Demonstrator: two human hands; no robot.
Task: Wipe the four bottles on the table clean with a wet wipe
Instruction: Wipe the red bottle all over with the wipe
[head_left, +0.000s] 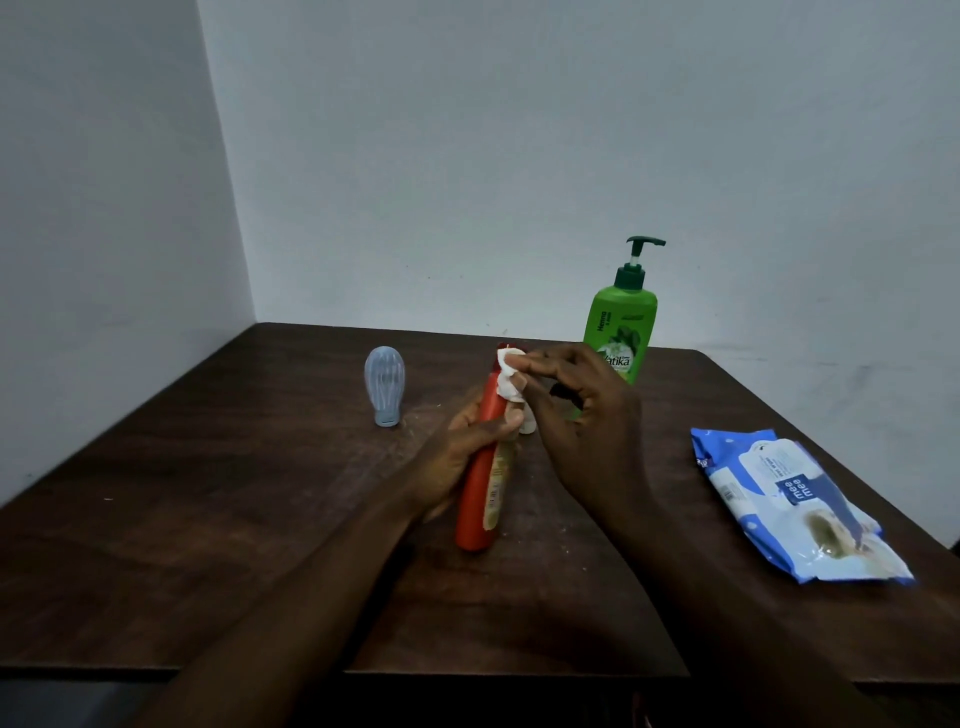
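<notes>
Left hand (462, 452), fingers curled round tall orange plastic bottle (480, 499) mid-body, steadies it; right hand (582, 415) fingertips pinch crumpled white wet wipe (506, 375) against the bottle's top, likely cleaning the cap.

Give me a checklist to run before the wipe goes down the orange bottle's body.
1. Left hand grips the orange bottle around its middle: ok.
2. Right hand pinches the wet wipe against the bottle's top end: ok.
3. Green pump bottle stands upright behind the hands: ok.
4. Pale blue bottle stands apart at the left, out of the way: ok.
5. Fourth bottle in sight: cannot tell; only a small white piece shows behind the fingers.
6. Wipe pack closed: cannot tell.
</notes>
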